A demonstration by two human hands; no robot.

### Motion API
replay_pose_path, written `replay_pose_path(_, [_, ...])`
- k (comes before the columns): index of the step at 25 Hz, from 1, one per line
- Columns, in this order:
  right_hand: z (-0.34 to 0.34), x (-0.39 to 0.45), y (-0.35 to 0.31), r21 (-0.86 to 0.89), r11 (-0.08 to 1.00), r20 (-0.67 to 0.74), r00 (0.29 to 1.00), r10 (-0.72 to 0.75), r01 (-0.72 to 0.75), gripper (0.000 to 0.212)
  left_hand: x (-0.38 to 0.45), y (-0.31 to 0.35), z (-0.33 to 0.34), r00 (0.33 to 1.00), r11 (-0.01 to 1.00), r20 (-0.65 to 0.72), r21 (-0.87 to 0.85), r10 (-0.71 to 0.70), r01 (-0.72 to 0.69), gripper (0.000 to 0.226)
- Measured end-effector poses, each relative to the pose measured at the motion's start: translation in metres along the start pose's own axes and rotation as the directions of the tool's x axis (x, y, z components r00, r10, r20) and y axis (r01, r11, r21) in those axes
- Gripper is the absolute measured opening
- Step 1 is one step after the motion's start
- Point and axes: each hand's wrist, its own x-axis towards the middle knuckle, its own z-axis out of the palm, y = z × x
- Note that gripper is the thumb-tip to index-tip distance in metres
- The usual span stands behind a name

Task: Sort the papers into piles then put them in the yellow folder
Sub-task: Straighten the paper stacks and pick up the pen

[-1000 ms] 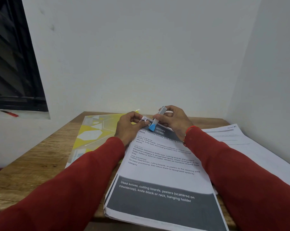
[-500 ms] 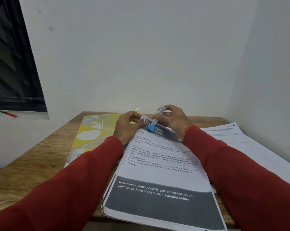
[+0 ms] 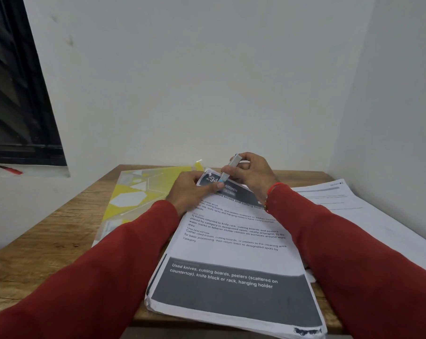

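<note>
A stack of printed papers (image 3: 234, 255) lies in front of me on the wooden table (image 3: 48, 253), its top sheet bearing black text and dark grey bands. My left hand (image 3: 190, 192) pinches the stack's raised far left corner. My right hand (image 3: 251, 174) holds a small silver tool with a blue tip (image 3: 228, 171), tip down on that same corner. The yellow folder (image 3: 138, 192), patterned with white hexagons, lies flat to the left of the stack, partly under my left arm.
A second spread of white sheets (image 3: 353, 206) lies to the right, against the side wall. A dark window (image 3: 16, 94) is at the upper left with a red pen (image 3: 11, 170) on its sill. The table's near edge runs below the stack.
My left hand has curled the stack's far left corner up higher, so its printed number shows. The tool's tip stays on that corner. My head has shifted slightly.
</note>
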Motion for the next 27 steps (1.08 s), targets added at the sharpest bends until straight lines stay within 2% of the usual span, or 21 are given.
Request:
replay_pose_path(4, [0.003,0.004,0.003,-0.035,0.999,-0.03,0.999,-0.023,0.022,0.029,0.003,0.002,-0.001,0.999,1.0,-0.045,0.015,0.004,-0.004,0.013])
replay_pose_path(7, [0.003,0.007,0.003,-0.083,0.996,-0.06,0.997,-0.05,0.045,0.023,0.007,0.001,0.002,0.996,0.994,-0.082,0.106,0.04,-0.031,0.016])
replay_pose_path(10, [0.001,0.005,0.003,-0.045,0.999,-0.044,0.999,0.027,-0.029,0.033,0.001,0.001,0.005,0.999,0.993,-0.048,0.116,0.025,-0.019,0.013])
replay_pose_path(13, [-0.004,0.002,0.006,0.076,0.995,-0.042,0.997,0.063,-0.06,0.046,0.0,0.001,0.004,0.999,0.999,-0.007,0.033,0.032,-0.032,0.017])
replay_pose_path(16, [-0.016,0.002,0.002,0.269,0.962,-0.076,0.995,0.07,-0.047,0.039,0.004,-0.002,0.002,0.998,0.999,-0.065,-0.03,-0.027,0.025,0.018])
replay_pose_path(19, [-0.034,0.01,0.001,0.387,0.922,-0.162,0.982,0.098,-0.028,0.032,0.007,-0.006,-0.001,0.989,0.992,-0.117,-0.099,-0.091,0.08,0.021])
replay_pose_path(23, [-0.051,0.014,-0.001,0.426,0.905,-0.245,0.961,0.132,-0.016,0.036,0.008,-0.005,-0.014,0.973,0.991,-0.199,-0.082,-0.119,0.105,0.035])
replay_pose_path(27, [-0.059,0.013,-0.001,0.397,0.916,-0.274,0.946,0.171,-0.05,0.042,0.001,0.003,-0.04,0.95,0.986,-0.265,-0.064,-0.167,0.155,0.032])
